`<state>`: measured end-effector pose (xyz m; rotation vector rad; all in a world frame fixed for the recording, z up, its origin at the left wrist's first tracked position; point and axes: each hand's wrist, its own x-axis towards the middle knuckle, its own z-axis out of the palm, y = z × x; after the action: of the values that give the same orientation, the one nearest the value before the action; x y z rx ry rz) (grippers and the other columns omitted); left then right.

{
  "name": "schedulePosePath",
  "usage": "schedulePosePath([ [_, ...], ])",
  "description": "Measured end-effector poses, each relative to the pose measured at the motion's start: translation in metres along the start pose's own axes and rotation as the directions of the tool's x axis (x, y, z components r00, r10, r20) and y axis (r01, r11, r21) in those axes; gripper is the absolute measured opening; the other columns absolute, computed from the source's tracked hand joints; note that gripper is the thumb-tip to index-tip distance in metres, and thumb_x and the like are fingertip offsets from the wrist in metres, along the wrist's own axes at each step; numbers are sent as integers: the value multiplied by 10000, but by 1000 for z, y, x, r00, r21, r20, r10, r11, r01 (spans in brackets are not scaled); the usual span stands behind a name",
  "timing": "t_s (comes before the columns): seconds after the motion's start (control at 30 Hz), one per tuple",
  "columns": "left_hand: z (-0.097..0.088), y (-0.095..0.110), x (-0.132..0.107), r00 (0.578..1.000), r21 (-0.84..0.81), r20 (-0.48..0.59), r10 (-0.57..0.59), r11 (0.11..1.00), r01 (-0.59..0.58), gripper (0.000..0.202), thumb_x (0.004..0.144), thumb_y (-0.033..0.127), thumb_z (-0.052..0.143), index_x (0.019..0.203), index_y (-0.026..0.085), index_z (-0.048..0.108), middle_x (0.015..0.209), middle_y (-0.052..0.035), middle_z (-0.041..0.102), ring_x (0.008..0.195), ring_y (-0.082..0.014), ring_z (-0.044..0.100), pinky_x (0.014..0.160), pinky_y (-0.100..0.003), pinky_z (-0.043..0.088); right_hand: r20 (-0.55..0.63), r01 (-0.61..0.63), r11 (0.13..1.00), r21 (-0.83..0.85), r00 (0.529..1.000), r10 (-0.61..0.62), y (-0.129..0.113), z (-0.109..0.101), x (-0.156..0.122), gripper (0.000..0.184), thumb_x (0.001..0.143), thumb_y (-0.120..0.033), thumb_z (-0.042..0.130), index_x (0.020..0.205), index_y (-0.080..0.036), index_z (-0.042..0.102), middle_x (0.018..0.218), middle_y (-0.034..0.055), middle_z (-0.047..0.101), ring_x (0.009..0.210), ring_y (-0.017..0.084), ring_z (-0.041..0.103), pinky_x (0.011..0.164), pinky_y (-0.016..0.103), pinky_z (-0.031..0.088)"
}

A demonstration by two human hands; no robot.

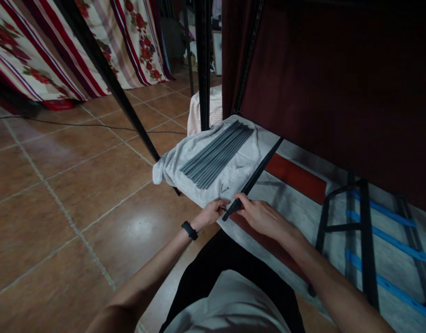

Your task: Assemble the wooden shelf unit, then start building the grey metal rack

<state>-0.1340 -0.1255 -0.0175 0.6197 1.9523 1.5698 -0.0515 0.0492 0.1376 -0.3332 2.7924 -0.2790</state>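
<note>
A long black metal bar (259, 171) slants across the pale grey cloth (259, 129), its near end pointing toward me. Closed around that near end is my right hand (256, 212), thumb on top. My left hand (214, 211), with a black band on its wrist, is pinched together right beside the bar's tip; a tiny shiny piece at its fingertips is too small to name. Just beyond the left hand, several small screws (224, 188) lie on the cloth. Thin grey rods (216, 155) are laid side by side in a row to the bar's left.
On the right lie a black metal frame (366, 236) and blue strips (396, 243). An orange-red panel (296, 175) shows behind the bar. Black uposts (203, 64) rise past the cloth's far edge, another post (122, 97) slants at left. A cable (95, 125) crosses the tiled floor.
</note>
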Motion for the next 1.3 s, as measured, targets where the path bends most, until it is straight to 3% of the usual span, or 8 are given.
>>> schedulePosePath([
  [0.13, 3, -12, 0, 996, 33, -20, -88, 995, 89, 213, 724, 148, 600, 864, 142, 761, 733, -17, 670, 684, -137, 574, 649, -233, 446, -12, -9, 1000, 0, 1000, 9, -1, -4, -5, 337, 1009, -280, 413, 1335, -194, 408, 917, 81, 752, 861, 247, 730, 666, 283, 400],
  [0.33, 10, -18, 5, 965, -153, -48, -257, 957, 247, 132, 701, 238, 647, 692, 133, 727, 537, 10, 576, 523, -111, 506, 534, -227, 395, -24, -22, 1000, -7, 999, 22, -1, -7, -8, 333, 1013, -272, 390, 1336, -200, 417, 890, 70, 750, 833, 243, 727, 645, 280, 388],
  [0.53, 15, -13, 0, 960, -274, -75, -269, 931, 240, 186, 699, 287, 698, 739, 106, 711, 610, -36, 638, 545, -115, 556, 560, -238, 440, -59, -21, 1000, 11, 998, 22, 4, -6, -9, 362, 1014, -241, 371, 1373, -202, 404, 914, 66, 754, 870, 241, 729, 653, 281, 386],
  [0.77, 19, -11, -3, 967, -370, -122, -226, 914, 167, 185, 623, 211, 741, 764, 114, 671, 679, -32, 656, 578, -109, 562, 605, -249, 444, -57, -31, 999, 15, 998, 32, 3, -7, -10, 357, 1012, -253, 387, 1366, -205, 413, 905, 65, 753, 868, 241, 728, 660, 279, 391],
  [0.9, 17, -10, -6, 965, -423, -63, -254, 883, 205, 344, 691, 403, 779, 852, 112, 689, 719, -40, 670, 618, -115, 589, 621, -247, 458, -85, -15, 999, 28, 996, 18, 6, -6, -11, 352, 1016, -259, 390, 1363, -210, 414, 921, 59, 754, 877, 239, 730, 652, 279, 380],
  [1.0, 19, -12, -5, 949, -336, -145, -280, 916, 219, 411, 725, 513, 743, 676, 122, 625, 580, -7, 588, 523, -92, 515, 537, -227, 404, -95, -3, 1000, 27, 995, 5, 7, -5, -11, 341, 1020, -264, 388, 1356, -215, 417, 923, 52, 753, 864, 239, 730, 644, 281, 372],
  [1.13, 21, -13, -3, 954, -260, -183, -239, 947, 187, 321, 722, 380, 750, 594, 128, 598, 505, 15, 526, 481, -78, 447, 506, -223, 344, -85, -3, 1000, 27, 996, 5, 6, -5, -11, 328, 1021, -252, 376, 1344, -217, 423, 897, 44, 747, 860, 232, 726, 648, 279, 370],
  [1.3, 18, -11, -4, 963, -286, -166, -214, 945, 161, 192, 715, 288, 734, 764, 109, 684, 628, -10, 611, 565, -94, 517, 576, -231, 405, -70, -20, 999, 29, 997, 22, 4, -6, -11, 335, 1018, -253, 370, 1345, -216, 428, 907, 50, 745, 867, 228, 720, 674, 279, 379],
])
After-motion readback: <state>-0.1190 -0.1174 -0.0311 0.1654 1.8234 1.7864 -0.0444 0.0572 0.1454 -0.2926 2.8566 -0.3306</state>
